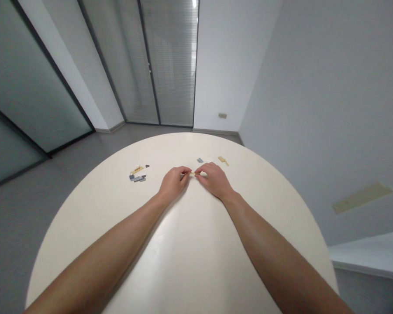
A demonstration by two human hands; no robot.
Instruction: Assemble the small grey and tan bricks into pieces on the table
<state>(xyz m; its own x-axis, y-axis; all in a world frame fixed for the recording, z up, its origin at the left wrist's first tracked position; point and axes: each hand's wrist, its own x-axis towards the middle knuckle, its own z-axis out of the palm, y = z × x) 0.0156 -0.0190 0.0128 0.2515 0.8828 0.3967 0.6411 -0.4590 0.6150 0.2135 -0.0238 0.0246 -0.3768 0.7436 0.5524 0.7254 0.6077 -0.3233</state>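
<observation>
Strip, narrow and yellowish, is bridging the small gap between the left hand and the right hand, near the middle of the desk from side to side and towards its far half. Long axis is running left to right, crosswise to the person, in line from one set of fingertips to the other. From the left hand it is lying to the right; from the right hand, to the left. Neither hand is standing clearly nearer; both are reaching its ends.

Left hand: thumb and fingers are closing in a pinch on the left end, the rest curling. Right hand: pinching the right end likewise, knuckles arching above. Whether the strip is touching the desk or hovering just over it, cannot tell.

Look of it: pale yellow, thin, apparently straight; only a short middle stretch is showing, fingers covering the ends. Surface detail is too small to read. One piece or joined pieces, cannot tell.

Round about: a small grey piece is lying just beyond the gap between the hands. A tan piece, irregular in outline, is resting beyond the right hand. Well off to the left, a loose group is sitting: a tan plate with dark marks, grey parts below it, a small dark piece just beside.
</observation>
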